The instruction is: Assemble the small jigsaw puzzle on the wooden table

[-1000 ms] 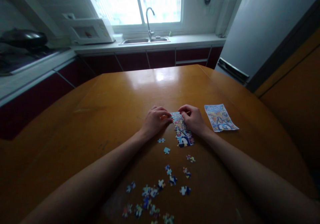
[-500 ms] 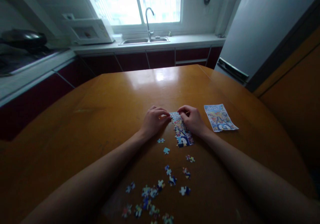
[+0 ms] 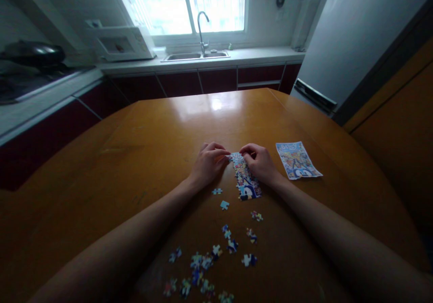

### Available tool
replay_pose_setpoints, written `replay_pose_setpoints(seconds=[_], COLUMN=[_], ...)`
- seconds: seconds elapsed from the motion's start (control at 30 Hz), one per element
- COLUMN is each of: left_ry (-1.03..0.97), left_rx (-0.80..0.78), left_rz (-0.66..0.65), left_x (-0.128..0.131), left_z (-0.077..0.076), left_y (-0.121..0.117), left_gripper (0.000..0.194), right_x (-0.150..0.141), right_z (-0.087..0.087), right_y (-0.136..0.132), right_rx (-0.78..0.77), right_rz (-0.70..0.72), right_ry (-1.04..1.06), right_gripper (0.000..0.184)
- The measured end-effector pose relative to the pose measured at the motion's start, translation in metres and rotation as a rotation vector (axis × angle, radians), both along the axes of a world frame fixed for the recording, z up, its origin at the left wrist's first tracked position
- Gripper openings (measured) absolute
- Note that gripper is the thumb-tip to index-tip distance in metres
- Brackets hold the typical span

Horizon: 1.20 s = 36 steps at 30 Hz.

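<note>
Light: daylight from the far window point(image 3: 219, 5), panes overexposed to near-white. Glare: pale patch with brighter spot, far middle of worktop point(image 3: 152, 136). Shade: room dim; dark red cabinets point(image 3: 182, 83) and near corners deepest. Distortion: wide-angle, refrigerator point(image 3: 352, 32) slanting at right. Definition: soft; puzzle pieces point(image 3: 197, 277) lack fine detail; pan point(image 3: 34, 52), far left, blurred.

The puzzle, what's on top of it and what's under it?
The right hand covers part of the puzzle along its right side; the left hand is at its top left corner. The table shows around it, but whatever lies directly underneath is hidden.
</note>
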<state>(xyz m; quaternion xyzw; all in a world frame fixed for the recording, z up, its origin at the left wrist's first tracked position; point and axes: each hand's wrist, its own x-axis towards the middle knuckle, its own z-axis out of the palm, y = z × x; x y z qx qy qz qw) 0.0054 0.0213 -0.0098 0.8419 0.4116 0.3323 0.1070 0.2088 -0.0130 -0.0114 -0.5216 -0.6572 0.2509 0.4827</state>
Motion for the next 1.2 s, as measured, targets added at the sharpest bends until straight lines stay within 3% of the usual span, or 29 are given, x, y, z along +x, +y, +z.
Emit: replay_pose_setpoints(seconds=[1.0, 1.2], left_ry=[0.049, -0.039], left_rx=[-0.007, -0.005], left_rz=[-0.008, 0.068], left_x=[0.0008, 0.0024], left_z=[-0.0004, -0.0008], left_y=[-0.0021, 0.0005], left_gripper=[0.006, 0.021], right_x=[0.001, -0.0009], right_z=[-0.0022, -0.0029], right_y=[0.0009, -0.0009], right_rx=[0.015, 0.104], right_rz=[0.007, 0.006], right_ry=[-0.024, -0.109], right_gripper=[0.017, 0.024])
